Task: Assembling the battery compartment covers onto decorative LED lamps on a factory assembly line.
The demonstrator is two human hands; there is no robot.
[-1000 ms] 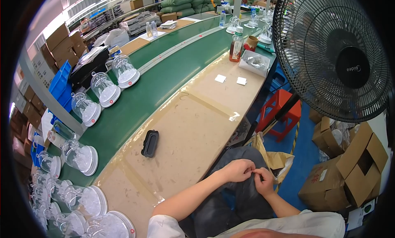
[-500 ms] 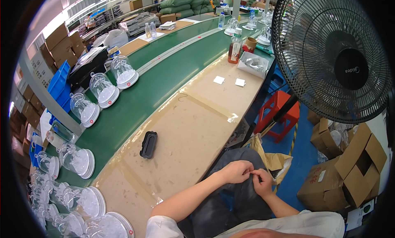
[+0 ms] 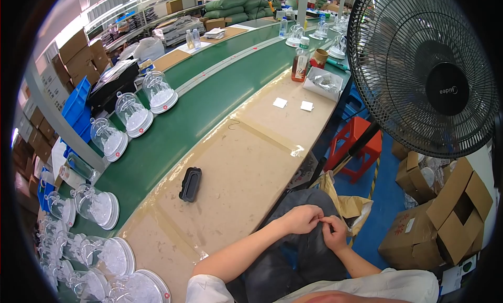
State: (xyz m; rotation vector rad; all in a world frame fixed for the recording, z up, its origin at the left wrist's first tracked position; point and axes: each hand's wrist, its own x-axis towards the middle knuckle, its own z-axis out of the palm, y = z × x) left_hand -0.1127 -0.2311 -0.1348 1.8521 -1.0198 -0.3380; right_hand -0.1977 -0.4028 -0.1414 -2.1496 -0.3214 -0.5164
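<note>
Both my hands meet above my lap, in front of the table's near edge. My left hand (image 3: 302, 219) is closed, its fingertips pinched together. Against them press the thumb and fingers of my right hand (image 3: 335, 232), also closed. Anything held between the fingertips is too small or hidden to make out. On the tan tabletop (image 3: 220, 161) lies a small black oblong tray-like case (image 3: 190, 184), well apart from my hands.
Several clear glass domes (image 3: 133, 114) on white bases line the green conveyor belt (image 3: 204, 101), crowding at lower left. Two white squares (image 3: 280, 102), a bottle of reddish liquid (image 3: 299, 66) and a white box (image 3: 322, 83) sit farther along. Right are a black fan (image 3: 419, 67), red stool (image 3: 358, 146) and cartons (image 3: 414, 235).
</note>
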